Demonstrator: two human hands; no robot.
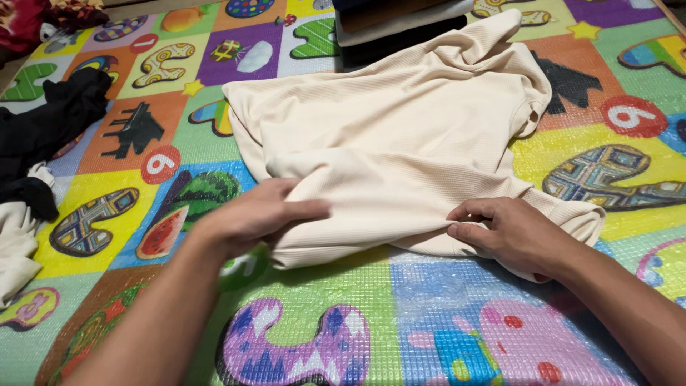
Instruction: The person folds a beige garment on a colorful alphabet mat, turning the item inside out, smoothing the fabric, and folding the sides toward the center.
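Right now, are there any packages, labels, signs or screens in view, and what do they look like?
No packages, labels, signs or screens show.
Play mat: covers the floor, bright squares printed with patterned shapes, fruit and stars.
Cream shirt: lies spread on the mat, no tag visible; left hand presses its lower edge, right hand pinches the hem.
Folded clothes: top centre, dark and pale layers.
Black clothes: left edge.

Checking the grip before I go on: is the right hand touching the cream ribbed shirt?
Touching. The head view shows the right hand pinching a fold of the cream ribbed shirt.
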